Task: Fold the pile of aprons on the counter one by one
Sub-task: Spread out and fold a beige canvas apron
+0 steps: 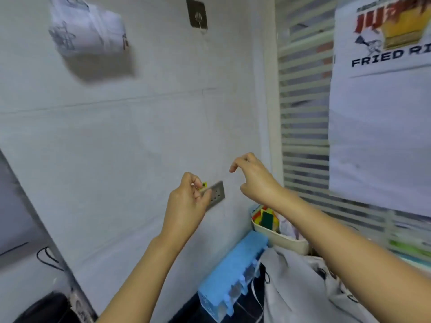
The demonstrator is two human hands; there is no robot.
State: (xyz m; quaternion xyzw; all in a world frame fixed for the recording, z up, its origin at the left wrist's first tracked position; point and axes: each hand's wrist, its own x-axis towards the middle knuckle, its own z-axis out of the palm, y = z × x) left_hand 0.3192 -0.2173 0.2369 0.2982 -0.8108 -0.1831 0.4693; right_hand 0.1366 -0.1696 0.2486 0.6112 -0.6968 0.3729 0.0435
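A heap of pale grey-white aprons [300, 290] with black cords lies at the lower right, under my right forearm. Another white apron [377, 136], printed "FRIED RI", hangs flat at the right. High on the left a folded white bundle [88, 31] with a printed drawing shows blurred against the wall. I cannot tell whether it hangs there or is in the air. My left hand [186, 206] is raised before the wall and pinches a small yellow object [204, 185]. My right hand [254, 178] is lifted beside it, fingers loosely curled, holding nothing.
A grey wall socket [218, 192] sits just behind my left hand, and a metal hook plate [197, 14] is high on the wall. A blue box [233, 276] and a cream basket [279, 238] of coloured sponges stand left of the aprons. Slatted blinds [303, 113] cover the right side.
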